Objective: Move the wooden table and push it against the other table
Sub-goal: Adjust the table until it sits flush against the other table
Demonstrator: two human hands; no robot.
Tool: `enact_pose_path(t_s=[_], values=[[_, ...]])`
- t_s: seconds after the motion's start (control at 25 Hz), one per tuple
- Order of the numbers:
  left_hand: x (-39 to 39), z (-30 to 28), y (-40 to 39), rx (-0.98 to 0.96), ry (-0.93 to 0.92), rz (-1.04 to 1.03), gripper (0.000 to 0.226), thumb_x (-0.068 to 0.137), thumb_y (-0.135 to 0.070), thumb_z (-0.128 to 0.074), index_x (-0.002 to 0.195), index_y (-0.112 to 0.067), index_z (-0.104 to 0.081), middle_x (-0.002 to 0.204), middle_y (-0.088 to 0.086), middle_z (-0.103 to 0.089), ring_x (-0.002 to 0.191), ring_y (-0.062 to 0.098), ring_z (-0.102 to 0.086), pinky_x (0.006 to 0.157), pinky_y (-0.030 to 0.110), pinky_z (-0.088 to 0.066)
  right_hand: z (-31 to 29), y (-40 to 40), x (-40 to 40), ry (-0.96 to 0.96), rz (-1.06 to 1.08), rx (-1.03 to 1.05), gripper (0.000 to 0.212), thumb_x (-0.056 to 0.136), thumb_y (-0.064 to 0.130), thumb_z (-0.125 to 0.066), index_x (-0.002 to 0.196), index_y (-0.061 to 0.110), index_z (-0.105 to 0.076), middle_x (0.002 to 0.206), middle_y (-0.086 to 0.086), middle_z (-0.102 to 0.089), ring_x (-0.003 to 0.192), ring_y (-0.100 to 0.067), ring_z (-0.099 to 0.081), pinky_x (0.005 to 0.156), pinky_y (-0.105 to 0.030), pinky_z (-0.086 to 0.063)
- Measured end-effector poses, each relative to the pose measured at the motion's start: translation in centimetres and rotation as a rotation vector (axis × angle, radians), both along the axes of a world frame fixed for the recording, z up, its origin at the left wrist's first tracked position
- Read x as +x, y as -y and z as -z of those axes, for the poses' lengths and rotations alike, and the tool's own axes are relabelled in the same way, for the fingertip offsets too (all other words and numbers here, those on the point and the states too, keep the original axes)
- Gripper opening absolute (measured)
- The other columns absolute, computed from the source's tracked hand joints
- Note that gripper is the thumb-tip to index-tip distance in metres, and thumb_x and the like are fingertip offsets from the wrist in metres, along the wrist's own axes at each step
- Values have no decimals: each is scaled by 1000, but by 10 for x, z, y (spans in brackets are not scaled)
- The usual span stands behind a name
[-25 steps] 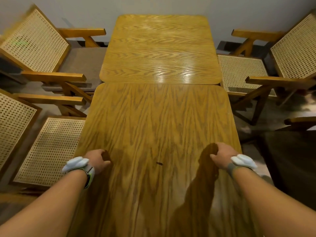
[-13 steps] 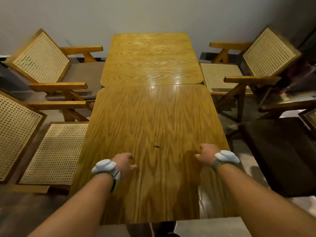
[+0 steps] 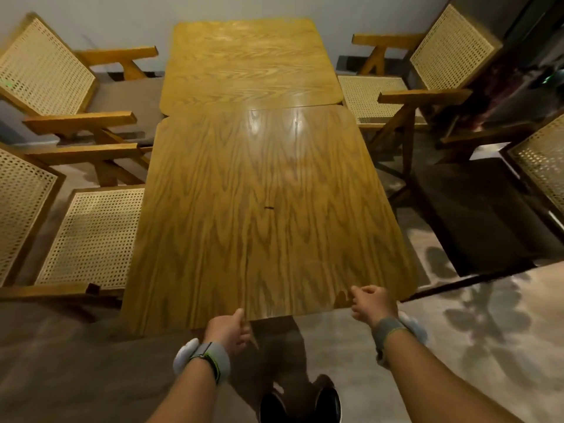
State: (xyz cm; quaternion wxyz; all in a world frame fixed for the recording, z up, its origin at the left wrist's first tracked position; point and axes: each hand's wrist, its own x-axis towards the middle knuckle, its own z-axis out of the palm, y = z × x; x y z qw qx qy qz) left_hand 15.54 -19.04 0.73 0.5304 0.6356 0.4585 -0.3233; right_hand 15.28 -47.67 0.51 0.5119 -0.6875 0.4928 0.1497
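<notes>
The near wooden table point(image 3: 259, 227) stands lengthwise in front of me. Its far edge touches the other wooden table point(image 3: 250, 65), which stands against the wall. The two tops meet along a seam, with the near one shifted slightly to the right. My left hand point(image 3: 227, 329) is at the middle of the near edge, thumb on top and fingers curled below. Towards the right corner of the same edge, my right hand point(image 3: 370, 302) has its fingers curled over the rim.
Cane-backed wooden armchairs flank both tables: two on the left point(image 3: 91, 236) point(image 3: 55, 71), one at the back right point(image 3: 427, 71), another at the right edge point(image 3: 540, 160). A dark low surface point(image 3: 476, 218) lies on the right. My shoes point(image 3: 305, 401) stand on grey floor below.
Both hands slid back from the tabletop to its near edge, and my view pulled away from the table. The two tables stayed joined.
</notes>
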Motion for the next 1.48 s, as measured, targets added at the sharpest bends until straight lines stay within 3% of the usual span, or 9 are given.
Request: enact_pose_path(t_s=[0.12,0.2,0.28,0.48,0.68,0.96,1.24,1.4,1.48], values=[[-9,23,1,-122,-80,-248,45,98,-31,-48,130,1,-47,113,22,-65,99,31,-65,58,33,-51,24,8,-22,-23,226,169,19,88,12,-62,70,8,-62,57,-19,-60,53,-30,-60,56,-39,-56],[-7,33,-5,-188,-50,-442,45,97,-26,-50,135,-2,-42,121,22,-61,112,32,-62,65,33,-55,35,11,-23,-13,329,216,17,88,11,-63,74,3,-60,73,-22,-66,66,-30,-66,67,-40,-59],[-3,44,-3,-218,-27,-563,40,97,-21,-52,130,0,-45,107,19,-64,112,31,-61,58,33,-60,46,18,-19,11,404,260,16,88,8,-62,78,-3,-59,81,-21,-65,69,-27,-67,68,-37,-57],[-3,49,-3,-189,33,-600,46,96,-17,-53,137,0,-41,127,23,-58,113,31,-61,75,34,-52,47,19,-11,44,491,313,17,88,1,-61,98,-12,-56,80,-22,-63,68,-27,-67,45,-27,-56],[2,49,-3,-147,53,-607,45,96,-14,-54,136,3,-42,129,23,-55,113,33,-60,75,34,-53,43,19,-8,31,498,318,20,88,-1,-62,101,-14,-56,77,-22,-63,66,-27,-66,41,-26,-54],[0,52,-9,-134,68,-581,29,94,-13,-56,118,4,-53,110,21,-63,81,26,-65,66,33,-53,42,17,-10,30,480,321,31,89,2,-60,114,-16,-54,82,-21,-64,67,-25,-67,40,-25,-54],[4,44,-12,-78,52,-498,37,95,-16,-54,128,1,-49,121,22,-60,104,31,-64,78,36,-55,39,18,-10,44,415,326,45,92,4,-56,132,-11,-44,103,-26,-64,73,-25,-68,51,-30,-57],[4,32,-28,6,-20,-228,39,92,-23,-59,123,-1,-52,109,18,-59,103,31,-62,81,39,-54,30,11,-13,-53,205,301,29,90,10,-57,110,-11,-55,97,-23,-60,89,-37,-67,71,-41,-58],[-2,22,-31,113,24,-18,31,90,-27,-62,107,-2,-59,99,19,-60,93,32,-62,81,41,-54,20,2,-15,-67,49,234,15,83,19,-61,80,4,-58,83,-19,-55,76,-36,-60,70,-39,-50]])
